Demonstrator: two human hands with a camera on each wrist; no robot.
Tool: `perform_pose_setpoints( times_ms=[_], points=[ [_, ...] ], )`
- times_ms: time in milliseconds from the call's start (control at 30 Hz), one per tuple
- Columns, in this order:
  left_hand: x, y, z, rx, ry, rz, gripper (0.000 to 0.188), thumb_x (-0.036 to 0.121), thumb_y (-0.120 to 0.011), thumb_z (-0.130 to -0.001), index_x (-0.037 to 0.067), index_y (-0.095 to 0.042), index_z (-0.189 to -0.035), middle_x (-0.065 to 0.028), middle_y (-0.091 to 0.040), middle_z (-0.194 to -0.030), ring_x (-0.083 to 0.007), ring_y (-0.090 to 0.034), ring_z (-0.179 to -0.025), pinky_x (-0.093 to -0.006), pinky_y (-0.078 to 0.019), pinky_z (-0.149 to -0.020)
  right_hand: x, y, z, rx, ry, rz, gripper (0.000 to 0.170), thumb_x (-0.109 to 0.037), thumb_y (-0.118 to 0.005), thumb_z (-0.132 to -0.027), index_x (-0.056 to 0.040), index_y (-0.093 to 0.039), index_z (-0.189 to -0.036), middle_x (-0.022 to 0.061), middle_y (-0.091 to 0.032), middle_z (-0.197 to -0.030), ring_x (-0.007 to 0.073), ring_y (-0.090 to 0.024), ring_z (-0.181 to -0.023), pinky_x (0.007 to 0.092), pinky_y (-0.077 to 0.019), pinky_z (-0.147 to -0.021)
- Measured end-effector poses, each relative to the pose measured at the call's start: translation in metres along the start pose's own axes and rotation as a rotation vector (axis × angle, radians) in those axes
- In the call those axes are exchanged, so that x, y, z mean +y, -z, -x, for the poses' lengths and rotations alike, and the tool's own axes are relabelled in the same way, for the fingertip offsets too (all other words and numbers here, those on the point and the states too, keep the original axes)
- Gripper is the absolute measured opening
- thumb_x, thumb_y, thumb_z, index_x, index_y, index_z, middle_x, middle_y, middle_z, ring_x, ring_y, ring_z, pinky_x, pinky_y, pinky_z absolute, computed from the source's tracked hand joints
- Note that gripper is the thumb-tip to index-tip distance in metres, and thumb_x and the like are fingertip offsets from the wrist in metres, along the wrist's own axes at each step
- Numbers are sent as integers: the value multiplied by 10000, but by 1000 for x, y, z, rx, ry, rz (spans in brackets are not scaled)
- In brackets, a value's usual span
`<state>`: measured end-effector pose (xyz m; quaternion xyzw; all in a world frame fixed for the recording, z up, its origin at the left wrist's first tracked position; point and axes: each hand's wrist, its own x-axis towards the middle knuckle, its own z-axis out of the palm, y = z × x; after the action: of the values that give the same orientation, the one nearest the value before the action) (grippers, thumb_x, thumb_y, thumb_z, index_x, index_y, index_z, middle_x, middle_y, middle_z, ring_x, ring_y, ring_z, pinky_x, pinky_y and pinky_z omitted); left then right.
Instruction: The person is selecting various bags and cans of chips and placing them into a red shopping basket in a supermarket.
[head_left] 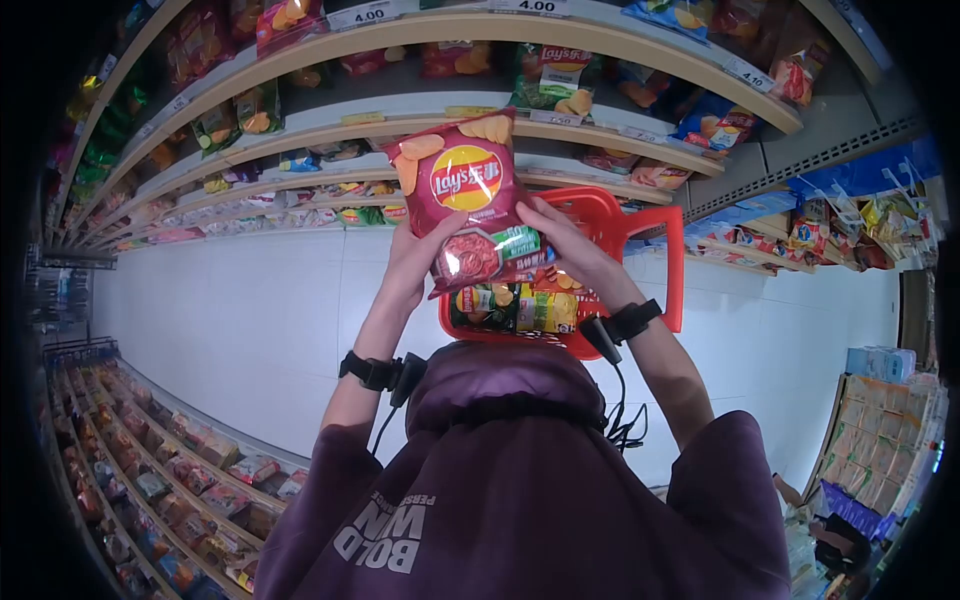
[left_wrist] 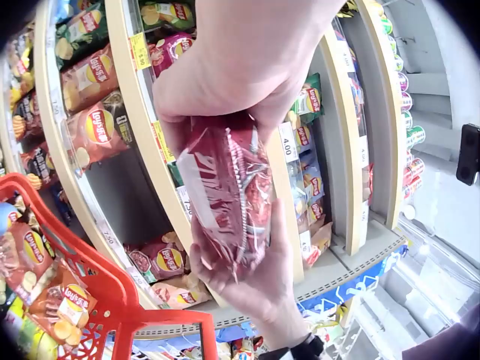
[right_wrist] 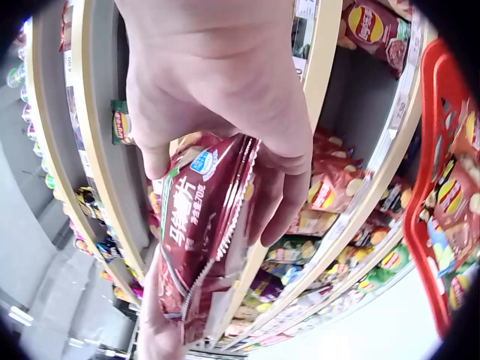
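A dark red Lay's chip bag (head_left: 465,180) is held up between both hands, its printed front facing the head camera. The left hand (head_left: 412,262) grips the bag's lower left side, thumb across the front. At the lower right side, the right hand (head_left: 572,245) grips it the same way. In the left wrist view the bag (left_wrist: 229,195) shows its crimped seam, with the left hand (left_wrist: 232,75) above and the right hand (left_wrist: 255,289) below. The right wrist view shows the bag (right_wrist: 199,217) under the curled fingers of the right hand (right_wrist: 217,90).
A red basket (head_left: 675,270) with several chip bags (head_left: 548,311) stands below and to the right of the held bag. Shelves (head_left: 420,105) of chips curve across the top. More stocked shelves (head_left: 170,450) line the lower left, and pale floor (head_left: 240,330) lies between.
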<state>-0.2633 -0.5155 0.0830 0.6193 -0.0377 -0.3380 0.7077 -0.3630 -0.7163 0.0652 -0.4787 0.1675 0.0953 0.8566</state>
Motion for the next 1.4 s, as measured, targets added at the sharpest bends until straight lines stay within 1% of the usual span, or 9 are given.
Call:
perform_pose_setpoints(
  times_ms=[67, 200, 500, 633, 767, 800, 967, 1133, 1400],
  points=[
    [-9, 7, -4, 115, 18, 99, 482, 206, -746, -818, -1, -551, -1206, -86, -642, -1134, -155, -634, -1000, -295, -508, -853, 14, 26, -4, -129, -56, -67, 660, -454, -535, -946, -4, -332, -1384, 140, -577, -1204, 209, -603, -1089, 338, -513, -911],
    [-23, 18, -9, 152, 85, 297, 504, 200, -732, -831, 15, -514, -1246, -79, -626, -1155, -168, -632, -1019, -311, -523, -862, 43, 42, 5, -11, -144, -157, 576, -456, -526, -951, -27, -412, -1319, 173, -594, -1196, 224, -602, -1113, 344, -506, -923],
    [-73, -3, 3, -110, 295, 200, 497, 127, -689, -860, 52, -445, -1287, -65, -602, -1185, -169, -647, -1002, -295, -570, -788, 62, 16, -15, 205, 26, -292, 436, -199, -694, -870, -59, -505, -1237, 51, -620, -1136, 143, -625, -1016, 320, -528, -863],
    [-138, 52, -16, -247, 514, -181, 505, 181, -721, -845, 21, -458, -1244, -68, -637, -1107, -214, -686, -895, -290, -559, -788, 114, 73, -23, 375, 29, -49, 420, -188, -733, -820, -34, -561, -1170, 62, -650, -1079, 157, -645, -961, 309, -532, -829],
    [-235, 175, 6, -274, 135, -1612, 533, 336, -692, -801, 8, -510, -1179, -202, -652, -1035, -367, -645, -945, -455, -518, -831, 181, 153, -1, 622, -59, 183, 488, -188, -834, -693, -31, -603, -1094, 52, -676, -1002, 157, -654, -881, 304, -532, -775],
    [-253, 202, 24, -340, 179, -1772, 475, 286, -670, -812, 10, -524, -1170, -191, -656, -1007, -356, -634, -963, -455, -512, -843, 197, 170, 9, 679, -73, 208, 475, -183, -831, -697, -32, -608, -1088, 52, -680, -989, 158, -656, -872, 305, -533, -769],
    [-306, 272, 115, -307, 730, -1287, 479, 466, -648, -820, 41, -664, -1040, -196, -658, -1077, -372, -595, -1066, -447, -478, -929, 240, 200, 41, 749, -157, 227, 438, -136, -794, -751, -33, -589, -1124, 63, -663, -1041, 173, -649, -912, 326, -540, -785],
    [-312, 265, 146, -281, 649, -1305, 402, 323, -657, -839, 28, -604, -1107, -223, -657, -1027, -380, -609, -1023, -468, -495, -873, 269, 179, 24, 694, -190, 212, 510, -131, -806, -737, -43, -556, -1173, 64, -652, -1057, 175, -640, -941, 336, -536, -799],
    [-321, 192, 29, -259, 120, -1295, 568, 281, -638, -870, 12, -397, -1309, -212, -496, -1269, -379, -505, -1158, -474, -444, -945, 327, 136, -79, 347, -376, 97, 472, -77, -776, -771, -40, -542, -1179, 60, -647, -1053, 139, -631, -918, 276, -525, -797]
  ],
)
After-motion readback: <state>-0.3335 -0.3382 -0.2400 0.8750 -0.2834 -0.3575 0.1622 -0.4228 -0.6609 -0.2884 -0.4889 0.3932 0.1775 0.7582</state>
